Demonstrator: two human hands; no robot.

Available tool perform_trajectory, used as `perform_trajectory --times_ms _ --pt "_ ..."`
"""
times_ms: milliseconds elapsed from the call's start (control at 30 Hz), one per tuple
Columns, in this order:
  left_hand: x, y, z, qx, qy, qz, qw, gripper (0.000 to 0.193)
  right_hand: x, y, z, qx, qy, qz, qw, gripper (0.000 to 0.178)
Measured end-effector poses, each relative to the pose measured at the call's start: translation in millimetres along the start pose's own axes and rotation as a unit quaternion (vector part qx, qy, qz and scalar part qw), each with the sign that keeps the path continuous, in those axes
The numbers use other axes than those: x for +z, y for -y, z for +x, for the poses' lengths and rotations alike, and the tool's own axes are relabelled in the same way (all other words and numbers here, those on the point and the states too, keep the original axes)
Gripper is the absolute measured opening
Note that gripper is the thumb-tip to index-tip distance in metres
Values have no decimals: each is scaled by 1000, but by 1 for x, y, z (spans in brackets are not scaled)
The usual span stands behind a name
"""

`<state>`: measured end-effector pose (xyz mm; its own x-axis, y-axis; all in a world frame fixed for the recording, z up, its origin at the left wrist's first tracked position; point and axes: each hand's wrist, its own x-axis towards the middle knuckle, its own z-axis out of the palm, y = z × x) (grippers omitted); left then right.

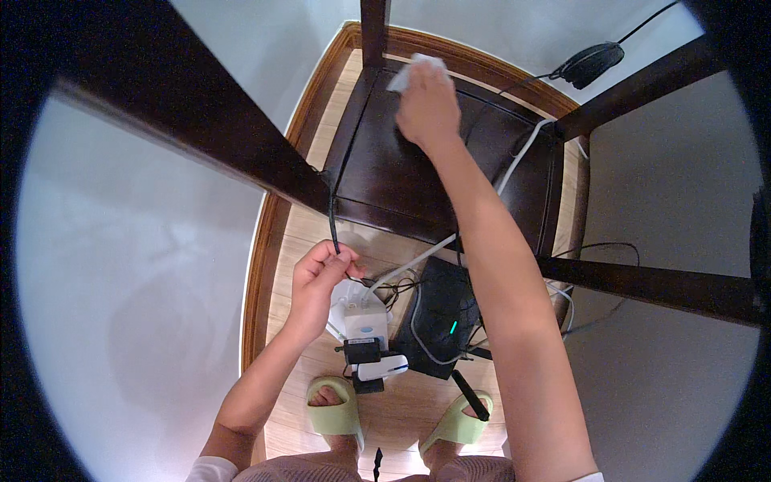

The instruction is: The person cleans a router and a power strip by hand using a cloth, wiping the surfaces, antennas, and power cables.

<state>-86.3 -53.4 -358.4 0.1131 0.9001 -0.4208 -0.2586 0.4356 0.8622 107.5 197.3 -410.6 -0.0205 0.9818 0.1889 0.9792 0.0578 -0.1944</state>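
My right hand [430,108] reaches to the far end of a dark wooden shelf [385,169] between table legs. Its fingers press a crumpled white cloth or tissue [399,80] against the surface near the back edge; which of the two I cannot tell. Nearer and to the left, my left hand [316,281] pinches a thin black cable [333,221] between thumb and fingers. That cable runs up over the shelf's left front corner. Just below the left hand stands a white power strip [365,317] with black and white plugs in it.
Beside the strip, a black router [430,317] shows a green light and a black antenna [471,395]. A thick white cable [520,153] crosses the shelf. A bundled black cable [590,64] hangs by the wall. Dark legs [233,120] flank the shelf. Green slippers [333,414] are on my feet.
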Motion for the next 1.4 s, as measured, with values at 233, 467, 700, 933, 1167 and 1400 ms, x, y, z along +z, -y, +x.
perform_trajectory --times_ms 233,467,700,933,1167,1400 --pt "9 -4 -1 -2 2 -23 1000 15 13 23 25 -86 -7 89 992 70" --pt "12 3 -5 15 -19 -32 999 15 -26 -8 -13 77 30 -54 995 81" --pt "15 6 -4 22 -14 -36 999 14 -69 -69 -40 344 127 48 929 102" --pt "6 8 -7 5 -25 -12 1000 14 -30 -31 -54 106 70 2 992 90" --pt "1 14 -7 8 -29 -40 999 14 2 31 -8 -63 21 64 996 81" --pt "-13 21 -8 15 -14 -29 999 16 -2 59 -15 -91 59 81 991 74"
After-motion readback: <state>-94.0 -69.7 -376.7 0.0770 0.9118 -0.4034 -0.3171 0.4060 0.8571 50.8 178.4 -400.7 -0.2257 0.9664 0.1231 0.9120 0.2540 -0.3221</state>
